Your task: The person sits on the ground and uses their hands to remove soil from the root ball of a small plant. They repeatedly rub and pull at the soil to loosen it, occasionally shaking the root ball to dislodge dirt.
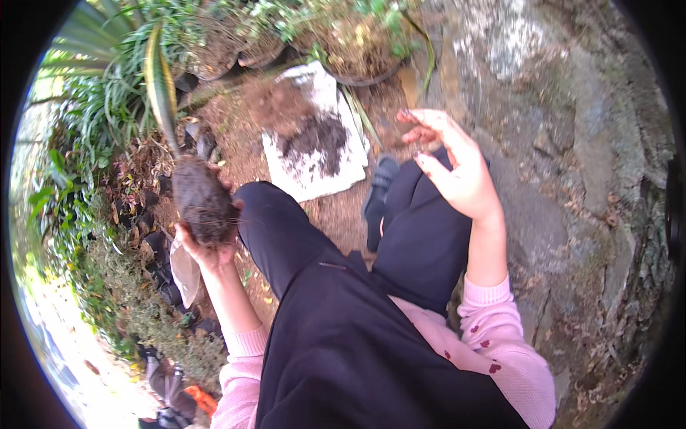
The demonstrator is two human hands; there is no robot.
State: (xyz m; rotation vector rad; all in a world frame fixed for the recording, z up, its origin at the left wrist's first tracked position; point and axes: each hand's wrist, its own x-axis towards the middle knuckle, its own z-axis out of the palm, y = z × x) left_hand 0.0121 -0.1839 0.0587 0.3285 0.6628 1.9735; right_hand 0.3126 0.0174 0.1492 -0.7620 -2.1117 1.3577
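My left hand (223, 256) is closed around the dark root ball (202, 204) of a snake plant, with fine roots sticking out of the soil. One upright leaf (158, 79), green with yellow edges, rises from the ball toward the far left. My right hand (461, 171) is raised above my right knee, empty, its fingers apart and slightly bent, with dirt on the fingertips. Between and beyond my hands, a white sheet (307, 187) lies on the ground. Dark soil (320, 145) is heaped on it, beside a looser reddish-brown pile (277, 105).
Potted plants (361, 57) line the far side. Low greenery (86, 207) and black plant bags (161, 247) run along the left. A large rough rock (564, 179) fills the right. My shoe (381, 189) rests near the sheet; something orange (201, 399) lies at lower left.
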